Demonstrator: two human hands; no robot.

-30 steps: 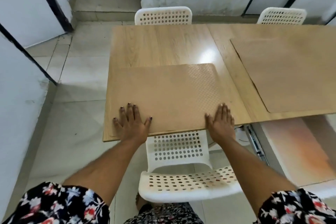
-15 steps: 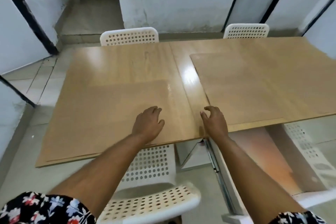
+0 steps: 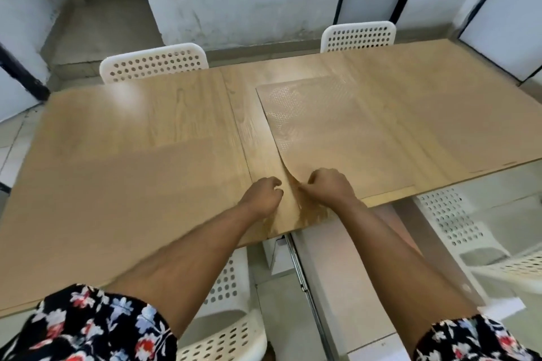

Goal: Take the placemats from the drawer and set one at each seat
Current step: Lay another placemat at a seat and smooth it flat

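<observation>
Two tan placemats lie on the wooden counter (image 3: 187,102). The left placemat (image 3: 123,184) lies flat over the near left part, its near edge along the counter's near edge. The right placemat (image 3: 337,138) lies right of the counter's centre seam, with a dotted texture showing at its far left corner. Its near left corner is lifted and curled off the surface.

The right hand (image 3: 330,186) is curled into a loose fist with its fingers (image 3: 315,177) clamped on that lifted corner. The left hand (image 3: 261,195) rests just beside it on the bare strip between the two mats, fingers bent together; whether they pinch the mat's edge cannot be told.

Below the near edge, an open drawer (image 3: 349,281) extends toward the viewer under the right forearm. White perforated chairs stand at the far side, one at far left (image 3: 152,63) and one at far right (image 3: 357,36).
</observation>
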